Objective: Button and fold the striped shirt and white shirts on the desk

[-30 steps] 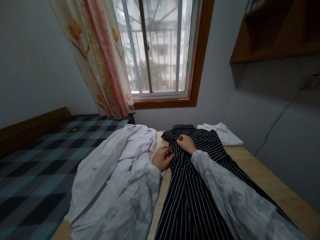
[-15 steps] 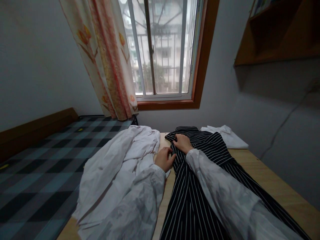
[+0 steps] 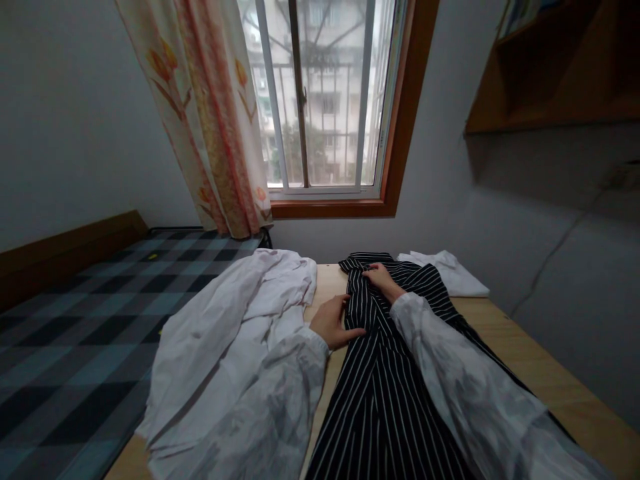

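Observation:
A black dress with thin white stripes (image 3: pixel 380 387) lies lengthwise on a wooden table (image 3: pixel 530 353), its upper part folded inward. My right hand (image 3: pixel 384 280) pinches the fabric near the top, close to the collar end. At the left edge of the dress rests my left hand (image 3: pixel 334 323), thumb stretched out over the stripes and fingers along the side, apart from the thumb. Left of it a rumpled white garment (image 3: pixel 215 333) is spread on the table. My sleeves cover parts of both garments.
A folded white cloth (image 3: pixel 460 273) lies at the table's back right. On the left stands a bed with a checked cover (image 3: pixel 75 333). Behind are a curtain (image 3: pixel 215 120) and a window (image 3: pixel 330 120). A wooden shelf (image 3: pixel 545 87) juts from the wall at upper right.
The left side of the dress's upper part has been drawn inward to the right. My right hand has shifted right, and my left thumb has spread away from its fingers.

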A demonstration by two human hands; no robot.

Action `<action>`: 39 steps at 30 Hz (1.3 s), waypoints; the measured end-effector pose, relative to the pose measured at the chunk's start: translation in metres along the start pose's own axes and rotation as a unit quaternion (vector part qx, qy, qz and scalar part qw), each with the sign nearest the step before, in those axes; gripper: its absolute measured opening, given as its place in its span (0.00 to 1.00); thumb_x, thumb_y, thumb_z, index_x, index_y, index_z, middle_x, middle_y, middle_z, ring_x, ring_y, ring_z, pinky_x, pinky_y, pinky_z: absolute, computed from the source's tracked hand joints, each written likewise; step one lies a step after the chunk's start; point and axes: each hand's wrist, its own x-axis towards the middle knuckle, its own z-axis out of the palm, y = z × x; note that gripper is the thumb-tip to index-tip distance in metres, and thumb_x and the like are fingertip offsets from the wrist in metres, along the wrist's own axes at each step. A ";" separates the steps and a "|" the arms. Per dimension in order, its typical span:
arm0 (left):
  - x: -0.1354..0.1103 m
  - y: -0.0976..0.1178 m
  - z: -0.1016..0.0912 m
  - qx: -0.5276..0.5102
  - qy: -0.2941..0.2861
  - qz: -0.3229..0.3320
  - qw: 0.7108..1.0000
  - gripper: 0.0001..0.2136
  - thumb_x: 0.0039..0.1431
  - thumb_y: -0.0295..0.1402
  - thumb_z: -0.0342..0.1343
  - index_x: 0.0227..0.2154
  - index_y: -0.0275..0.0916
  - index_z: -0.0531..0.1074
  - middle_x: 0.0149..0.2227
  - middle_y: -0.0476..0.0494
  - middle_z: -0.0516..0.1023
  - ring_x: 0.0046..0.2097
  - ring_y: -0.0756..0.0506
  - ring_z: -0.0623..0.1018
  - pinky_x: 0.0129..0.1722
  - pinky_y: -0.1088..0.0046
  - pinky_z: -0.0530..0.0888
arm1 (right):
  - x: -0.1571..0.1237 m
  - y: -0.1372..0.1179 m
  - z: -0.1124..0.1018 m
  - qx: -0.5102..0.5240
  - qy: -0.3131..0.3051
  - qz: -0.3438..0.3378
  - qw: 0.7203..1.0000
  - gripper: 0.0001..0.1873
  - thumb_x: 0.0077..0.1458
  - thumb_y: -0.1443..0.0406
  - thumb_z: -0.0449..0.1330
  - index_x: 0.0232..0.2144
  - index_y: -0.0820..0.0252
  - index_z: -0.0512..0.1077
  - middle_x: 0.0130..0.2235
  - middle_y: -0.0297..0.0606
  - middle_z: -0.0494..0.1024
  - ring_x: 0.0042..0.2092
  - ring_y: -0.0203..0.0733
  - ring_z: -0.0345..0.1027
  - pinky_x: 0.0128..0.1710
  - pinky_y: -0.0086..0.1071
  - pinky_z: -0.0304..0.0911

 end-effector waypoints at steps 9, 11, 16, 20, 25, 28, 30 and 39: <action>0.001 0.003 -0.003 0.047 -0.011 0.018 0.999 0.42 0.51 0.55 0.74 0.64 0.40 0.68 0.61 0.30 0.77 0.61 0.29 0.78 0.64 0.46 0.73 | -0.070 0.032 -0.094 -0.131 -0.051 -0.288 0.947 0.26 0.61 0.57 0.65 0.60 0.59 0.74 0.62 0.50 0.77 0.66 0.55 0.69 0.72 0.52 0.59; 0.003 0.001 -0.002 0.051 -0.005 0.020 0.998 0.40 0.54 0.54 0.72 0.64 0.41 0.68 0.62 0.30 0.76 0.62 0.29 0.78 0.64 0.46 0.73 | -0.087 0.048 -0.125 -0.191 -0.060 -0.322 0.926 0.27 0.64 0.56 0.63 0.62 0.59 0.73 0.66 0.50 0.74 0.68 0.56 0.66 0.73 0.53 0.57; 0.007 0.003 -0.006 0.075 0.008 0.050 0.996 0.37 0.58 0.54 0.70 0.64 0.40 0.69 0.66 0.29 0.73 0.66 0.30 0.74 0.69 0.46 0.70 | -0.113 0.081 -0.168 -0.272 -0.081 -0.316 0.905 0.31 0.70 0.50 0.56 0.68 0.59 0.70 0.73 0.50 0.67 0.74 0.54 0.59 0.75 0.53 0.53; 0.005 0.013 -0.008 0.123 -0.012 0.092 0.988 0.37 0.58 0.55 0.69 0.65 0.42 0.69 0.71 0.32 0.68 0.70 0.31 0.70 0.72 0.46 0.67 | -0.122 0.096 -0.165 -0.324 -0.126 -0.267 0.899 0.37 0.72 0.46 0.52 0.73 0.58 0.64 0.76 0.49 0.61 0.76 0.55 0.54 0.76 0.54 0.50; -0.002 0.017 0.000 0.147 -0.095 0.073 0.982 0.40 0.59 0.59 0.66 0.67 0.39 0.68 0.72 0.30 0.67 0.71 0.30 0.70 0.72 0.46 0.67 | -0.121 0.103 -0.156 -0.363 -0.145 -0.243 0.888 0.39 0.73 0.43 0.49 0.76 0.55 0.59 0.78 0.45 0.55 0.78 0.54 0.49 0.76 0.54 0.47; -0.004 0.016 0.002 0.146 -0.102 0.063 0.982 0.40 0.61 0.60 0.64 0.67 0.39 0.68 0.72 0.30 0.68 0.71 0.30 0.70 0.72 0.46 0.67 | -0.119 0.106 -0.156 -0.371 -0.146 -0.246 0.884 0.40 0.73 0.42 0.48 0.77 0.55 0.58 0.78 0.45 0.54 0.78 0.53 0.48 0.76 0.53 0.47; -0.003 0.018 0.001 0.139 -0.088 0.061 0.984 0.36 0.63 0.59 0.62 0.65 0.40 0.70 0.70 0.31 0.70 0.69 0.31 0.72 0.71 0.46 0.68 | -0.119 0.107 -0.156 -0.369 -0.145 -0.248 0.884 0.40 0.72 0.42 0.47 0.77 0.55 0.58 0.78 0.45 0.54 0.78 0.53 0.48 0.76 0.52 0.47; -0.002 0.035 -0.010 0.111 -0.040 0.076 0.990 0.19 0.60 0.54 0.66 0.42 0.44 0.76 0.50 0.38 0.80 0.53 0.35 0.79 0.57 0.54 0.76 | -0.113 0.105 -0.169 -0.237 0.039 -0.258 0.936 0.30 0.71 0.49 0.54 0.65 0.60 0.71 0.69 0.53 0.71 0.71 0.58 0.62 0.73 0.55 0.54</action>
